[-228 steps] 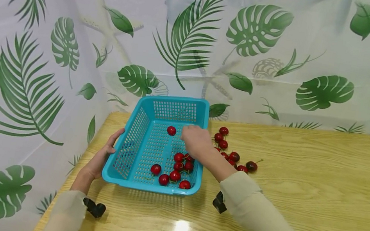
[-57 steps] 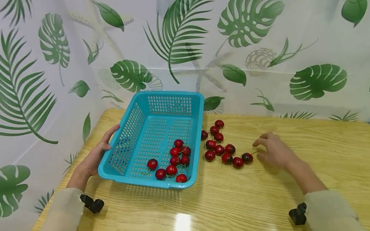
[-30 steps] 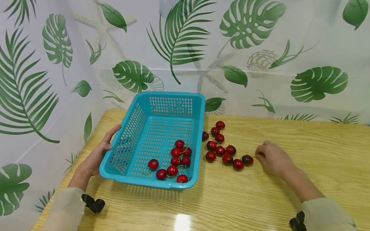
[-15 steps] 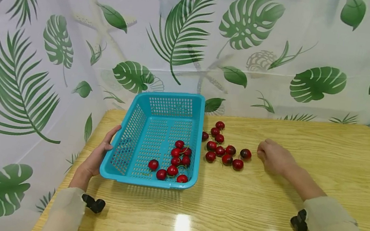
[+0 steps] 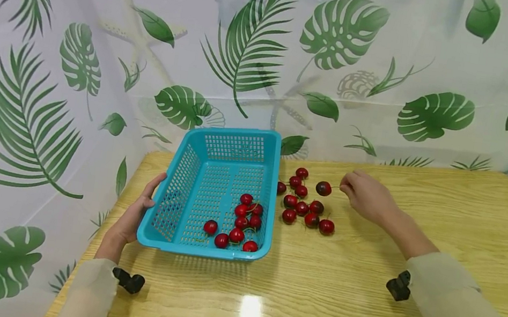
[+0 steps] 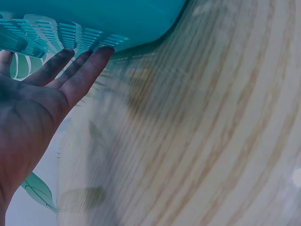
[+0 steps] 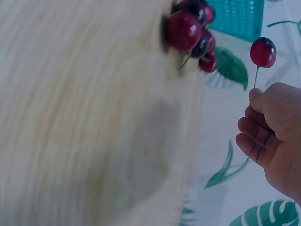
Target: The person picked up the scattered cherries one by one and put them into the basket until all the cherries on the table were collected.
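By its stem, a dark red cherry (image 5: 323, 188) is pinched between the thumb and fingers of my right hand (image 5: 368, 196). In the right wrist view that cherry (image 7: 263, 52) hangs clear of the table above the curled fingers of the right hand (image 7: 275, 134). My left hand (image 5: 131, 214) rests against the left side of a blue plastic basket (image 5: 202, 250). Its fingers look straight in the left wrist view, tips touching the slotted wall (image 6: 89, 40). Several red cherries (image 5: 237, 234) lie inside the basket, mostly toward the near right corner.
Several loose cherries (image 5: 302, 208) lie on the wooden table (image 5: 360, 303) just right of the basket. Behind the table and along the left hangs a white sheet (image 5: 376, 121) with green leaves on it.
My right hand went from the basket to the loose cherries, took one by the stem and has now lifted it leftward. My left hand stays at the basket.
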Available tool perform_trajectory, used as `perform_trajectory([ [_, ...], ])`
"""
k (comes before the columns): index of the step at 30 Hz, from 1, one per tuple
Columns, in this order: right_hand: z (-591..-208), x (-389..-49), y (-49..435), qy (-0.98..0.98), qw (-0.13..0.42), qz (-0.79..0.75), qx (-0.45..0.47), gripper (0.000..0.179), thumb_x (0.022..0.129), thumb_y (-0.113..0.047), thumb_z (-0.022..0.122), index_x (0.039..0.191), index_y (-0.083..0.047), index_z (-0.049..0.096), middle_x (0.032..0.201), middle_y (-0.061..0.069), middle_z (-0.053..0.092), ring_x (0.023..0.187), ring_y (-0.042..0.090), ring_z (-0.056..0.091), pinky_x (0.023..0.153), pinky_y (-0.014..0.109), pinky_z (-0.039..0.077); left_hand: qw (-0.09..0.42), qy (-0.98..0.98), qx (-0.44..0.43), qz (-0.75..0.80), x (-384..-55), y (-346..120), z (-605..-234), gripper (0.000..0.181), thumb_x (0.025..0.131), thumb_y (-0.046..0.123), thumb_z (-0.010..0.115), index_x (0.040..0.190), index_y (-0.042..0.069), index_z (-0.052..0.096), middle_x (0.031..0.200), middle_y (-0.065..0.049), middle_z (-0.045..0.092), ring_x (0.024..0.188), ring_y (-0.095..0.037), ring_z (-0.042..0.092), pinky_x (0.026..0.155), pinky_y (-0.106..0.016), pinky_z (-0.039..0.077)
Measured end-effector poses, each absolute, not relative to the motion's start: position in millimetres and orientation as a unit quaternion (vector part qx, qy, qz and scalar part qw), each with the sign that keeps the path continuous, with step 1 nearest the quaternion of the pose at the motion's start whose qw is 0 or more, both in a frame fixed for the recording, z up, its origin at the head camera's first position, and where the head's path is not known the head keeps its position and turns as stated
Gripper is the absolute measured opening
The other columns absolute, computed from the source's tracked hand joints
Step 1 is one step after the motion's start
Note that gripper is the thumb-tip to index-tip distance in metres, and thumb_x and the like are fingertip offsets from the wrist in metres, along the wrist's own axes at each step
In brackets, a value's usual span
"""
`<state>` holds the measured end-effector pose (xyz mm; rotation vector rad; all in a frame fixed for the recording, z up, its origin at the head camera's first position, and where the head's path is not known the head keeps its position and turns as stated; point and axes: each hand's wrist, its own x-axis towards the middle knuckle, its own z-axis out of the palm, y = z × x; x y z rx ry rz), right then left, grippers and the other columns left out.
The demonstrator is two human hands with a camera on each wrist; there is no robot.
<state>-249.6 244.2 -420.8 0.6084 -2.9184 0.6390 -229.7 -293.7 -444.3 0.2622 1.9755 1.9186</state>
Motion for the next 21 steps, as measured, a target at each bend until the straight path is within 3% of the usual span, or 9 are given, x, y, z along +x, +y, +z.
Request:
perform_trajectory([
  [10, -397.8, -253.2, 196.7, -0.942, 0.065, 0.242, 0.225, 0.013, 0.099, -0.009, 0.056, 0.101, 0.000, 0.065, 0.093, 0.012, 0.062, 0.082, 0.025, 0.058, 0.075, 0.043, 0.050, 0.194, 0.695, 0.096, 0.686, -230.8, -293.2, -444.4, 0.079, 0.087, 0.018, 0.027, 0.159, 0.039, 0.003, 0.163, -0.015, 0.001, 0.128, -0.044, 0.034, 0.086, -0.041, 0.050],
  [21, -382.9, -231.9, 109.8, -0.916, 0.062, 0.265, 0.294, 0.011, 0.098, -0.014, 0.060, 0.096, -0.007, 0.068, 0.092, 0.004, 0.062, 0.081, 0.018, 0.057, 0.072, 0.034, 0.050, 0.190, 0.696, 0.098, 0.686, -230.2, -295.2, -446.0, 0.078, 0.088, 0.018, 0.028, 0.160, 0.036, 0.003, 0.163, -0.015, 0.001, 0.125, -0.038, 0.038, 0.086, -0.039, 0.051],
])
